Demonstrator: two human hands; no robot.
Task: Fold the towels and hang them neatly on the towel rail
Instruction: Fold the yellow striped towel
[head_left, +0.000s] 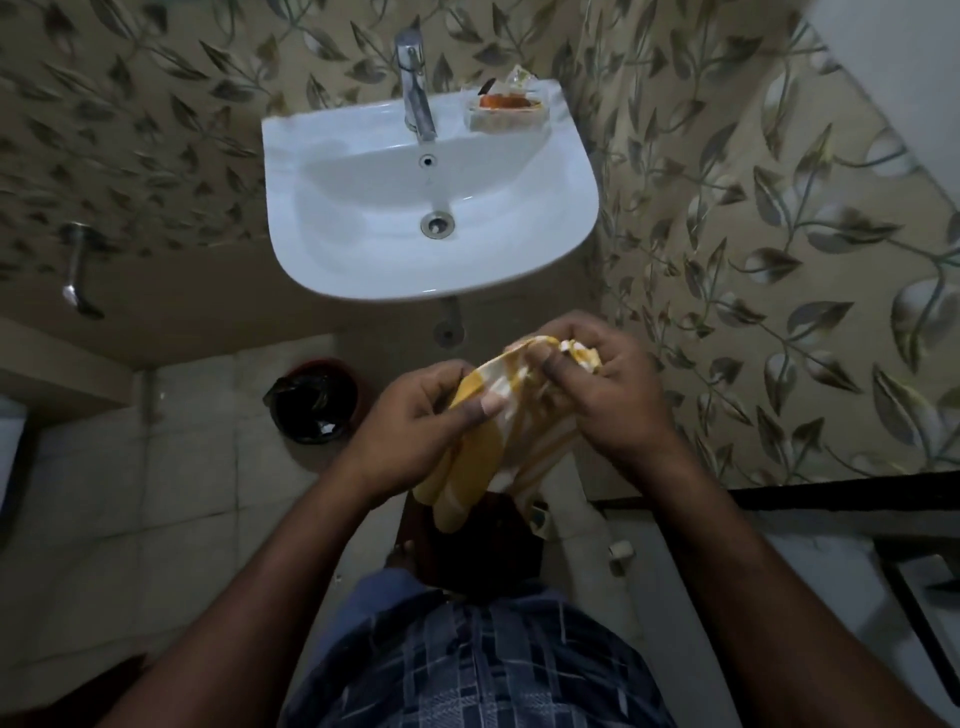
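A yellow and white striped towel hangs bunched between both my hands, in front of my body and below the basin. My left hand grips its left side with the thumb pressed on top of the cloth. My right hand holds the upper right part, fingers curled round a crumpled corner. The towel's lower end droops down towards my legs. No towel rail is in view.
A white wash basin with a chrome tap is fixed to the leaf-patterned wall ahead; a soap dish sits on its right corner. A dark bin stands on the tiled floor at left. A wall tap juts out far left.
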